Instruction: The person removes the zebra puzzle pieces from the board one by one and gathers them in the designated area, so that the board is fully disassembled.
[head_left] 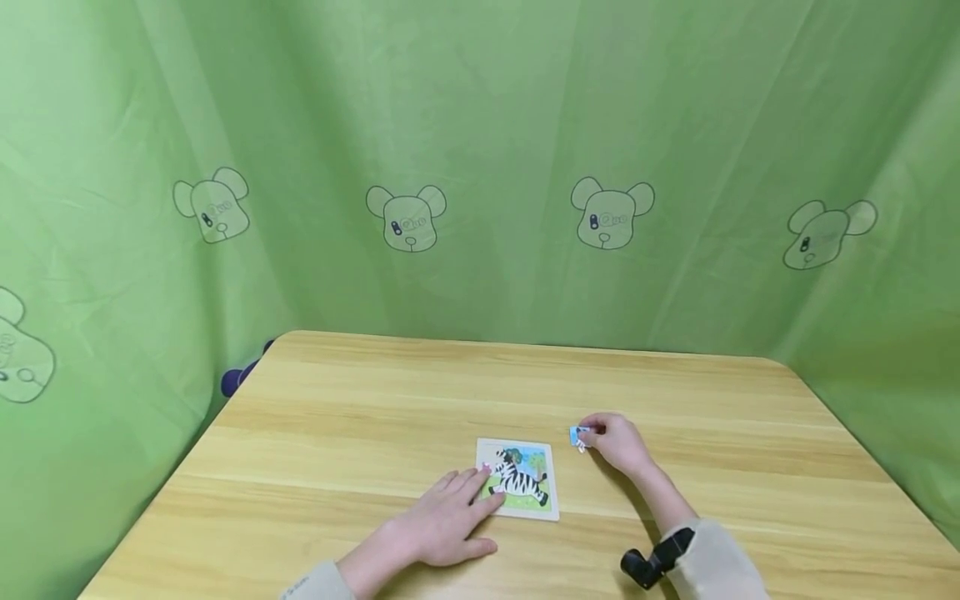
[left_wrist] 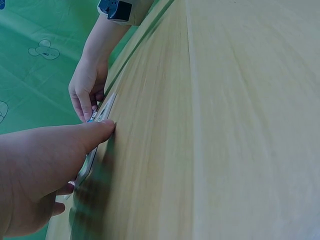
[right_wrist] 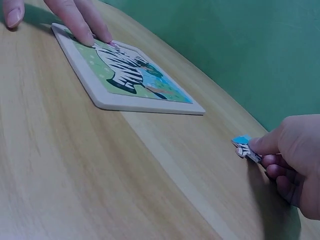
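Note:
A zebra jigsaw puzzle in a pale frame [head_left: 555, 500] lies flat on the table, its upper left part showing bare backing. My left hand [head_left: 448, 518] rests with extended fingers on the puzzle's left side; in the right wrist view its fingertips [right_wrist: 86, 40] touch the picture near the zebra's front. To the right of the puzzle, my right hand [head_left: 617, 442] pinches a puzzle piece [right_wrist: 243, 149] between thumb and fingers. Blue and black-and-white stripes show on that piece. In the left wrist view the left thumb [left_wrist: 102, 131] covers much of the puzzle.
The wooden table [head_left: 360, 400] has rounded far corners. Green curtains [head_left: 495, 283] printed with bear heads hang behind it and at both sides. A purple object [head_left: 234, 382] shows past the table's left edge. A black wrist camera [head_left: 647, 567] sits on the right forearm.

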